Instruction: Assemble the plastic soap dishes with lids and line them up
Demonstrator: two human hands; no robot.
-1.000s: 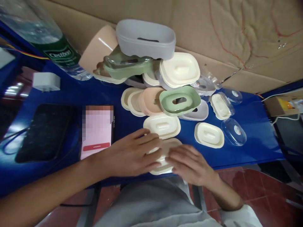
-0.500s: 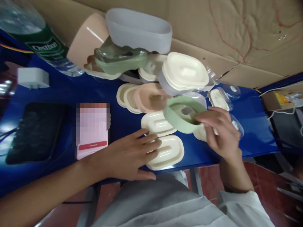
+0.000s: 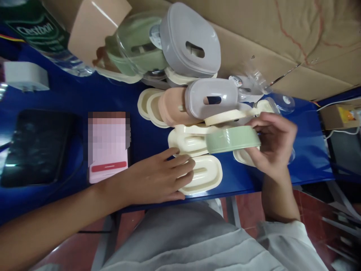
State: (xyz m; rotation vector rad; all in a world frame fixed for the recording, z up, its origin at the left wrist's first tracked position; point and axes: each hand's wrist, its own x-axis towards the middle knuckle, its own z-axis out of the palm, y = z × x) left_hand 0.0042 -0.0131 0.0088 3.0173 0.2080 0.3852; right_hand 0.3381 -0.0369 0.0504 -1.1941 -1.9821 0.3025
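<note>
My right hand pinches one end of a light green oval plastic lid, tilted edge-on above the table. Just behind it a thin cream piece stands tilted; whether my fingers touch it I cannot tell. With fingers spread, my left hand lies over the left end of a cream oval base at the table's front edge. A second cream base lies behind that one, partly covered by the green lid. Farther back, a grey slotted container overlaps a peach one.
A larger grey slotted container, a green one and a peach one are piled against the cardboard. To the left are a phone, a black tablet-like device, a white adapter and a bottle.
My right hand has turned the green lid from face-up to edge-on and moved slightly right. The grey containers now show their slotted tops. My left hand stays over the front cream base.
</note>
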